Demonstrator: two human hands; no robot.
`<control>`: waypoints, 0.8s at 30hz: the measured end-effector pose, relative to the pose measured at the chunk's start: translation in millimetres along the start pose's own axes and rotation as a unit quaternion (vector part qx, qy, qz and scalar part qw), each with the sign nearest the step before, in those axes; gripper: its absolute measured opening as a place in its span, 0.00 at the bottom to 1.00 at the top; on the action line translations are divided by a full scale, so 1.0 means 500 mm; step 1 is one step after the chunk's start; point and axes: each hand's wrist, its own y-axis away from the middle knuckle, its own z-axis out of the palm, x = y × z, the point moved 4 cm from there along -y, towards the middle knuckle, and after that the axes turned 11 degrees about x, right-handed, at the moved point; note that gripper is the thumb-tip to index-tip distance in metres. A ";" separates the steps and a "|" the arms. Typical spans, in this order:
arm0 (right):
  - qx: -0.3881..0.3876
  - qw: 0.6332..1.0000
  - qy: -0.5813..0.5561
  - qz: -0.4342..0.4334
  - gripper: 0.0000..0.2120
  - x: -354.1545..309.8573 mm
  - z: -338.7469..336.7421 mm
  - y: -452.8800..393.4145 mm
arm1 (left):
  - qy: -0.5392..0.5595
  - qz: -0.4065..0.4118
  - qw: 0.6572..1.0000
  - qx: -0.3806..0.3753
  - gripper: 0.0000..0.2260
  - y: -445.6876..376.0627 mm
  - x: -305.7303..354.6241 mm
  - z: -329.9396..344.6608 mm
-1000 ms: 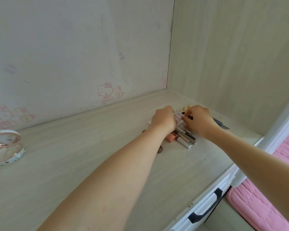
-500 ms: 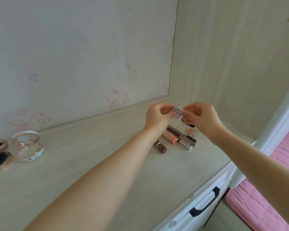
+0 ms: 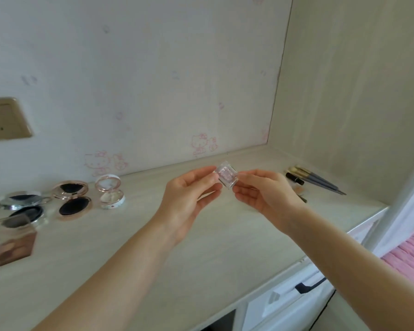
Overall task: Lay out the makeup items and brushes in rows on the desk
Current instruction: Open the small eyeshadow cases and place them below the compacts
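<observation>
A small clear square eyeshadow case [image 3: 227, 175] with pale pink glitter is held above the desk [image 3: 225, 235]. My left hand [image 3: 189, 199] pinches its left side and my right hand [image 3: 263, 194] pinches its right side. At the desk's left lie open compacts: a white round one [image 3: 110, 192], a rose-gold one [image 3: 73, 200], a silver one [image 3: 23, 206] and a brown eyeshadow palette [image 3: 12, 242]. Behind my right hand, makeup brushes [image 3: 318, 181] with grey handles and a black tube [image 3: 295, 178] lie near the right wall; other items there are mostly hidden.
A wall with pink cat stickers rises behind the desk, with a socket plate [image 3: 5, 119] at the left. A side panel closes the desk on the right. A drawer with a black handle [image 3: 308, 286] sits under the front edge; pink bedding [image 3: 411, 259] lies lower right.
Both hands lifted the small clear case from the pile at the right and carried it up and left. The view swung left, bringing the compacts and palette into sight.
</observation>
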 end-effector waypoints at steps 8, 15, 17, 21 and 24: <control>-0.127 0.990 0.046 0.050 0.05 0.080 0.176 0.102 | -0.017 0.023 0.999 0.025 0.14 0.112 0.058 -0.195; -0.135 0.927 0.298 -0.186 0.07 0.107 0.299 0.188 | 0.043 0.002 0.998 0.048 0.15 0.188 0.085 -0.309; -0.131 0.886 0.361 -0.261 0.08 0.114 0.321 0.207 | 0.054 -0.004 0.996 0.074 0.15 0.203 0.089 -0.336; -0.151 0.801 0.413 -0.406 0.11 0.126 0.353 0.243 | 0.064 -0.013 0.990 0.123 0.16 0.224 0.088 -0.383; -0.193 0.734 0.445 -0.476 0.23 0.136 0.376 0.263 | 0.075 -0.027 0.987 0.142 0.15 0.232 0.078 -0.404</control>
